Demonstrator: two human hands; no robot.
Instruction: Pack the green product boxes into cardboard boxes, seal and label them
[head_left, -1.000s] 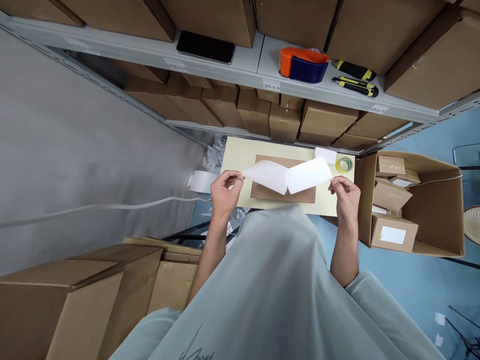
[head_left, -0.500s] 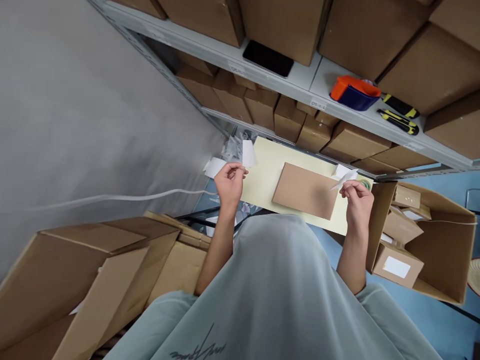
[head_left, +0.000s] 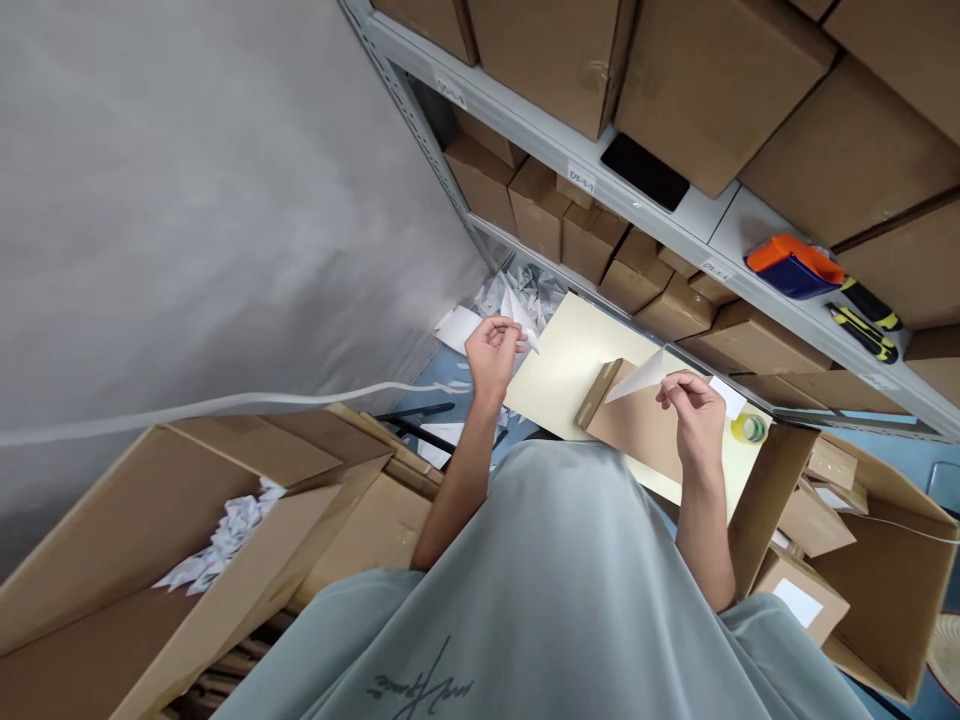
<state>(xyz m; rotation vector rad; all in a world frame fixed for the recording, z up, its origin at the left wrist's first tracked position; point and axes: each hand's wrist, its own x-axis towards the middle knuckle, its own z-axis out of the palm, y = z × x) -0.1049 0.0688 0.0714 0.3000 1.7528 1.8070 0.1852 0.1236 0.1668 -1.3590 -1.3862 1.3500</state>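
Observation:
My left hand (head_left: 491, 352) is closed on a small crumpled white paper backing (head_left: 519, 308), held out past the left edge of the pale yellow table (head_left: 559, 365). My right hand (head_left: 694, 412) pinches a white label sheet (head_left: 637, 378) by its corner, just above a flat brown cardboard box (head_left: 637, 425) that lies on the table. A roll of clear tape (head_left: 748, 428) sits at the table's right end.
A heap of discarded white paper scraps (head_left: 525, 285) lies on the floor by the wall. An open carton (head_left: 150, 560) at lower left holds more scraps. At right stands an open carton (head_left: 877, 560) with small labelled boxes. Shelves above carry cartons, a phone (head_left: 645, 172), a tape dispenser (head_left: 795, 268) and utility knives (head_left: 862, 318).
The joined white sheet has come apart: my left hand carried one piece out to the left over the scrap heap, while my right hand kept the other above the box. The view swung left.

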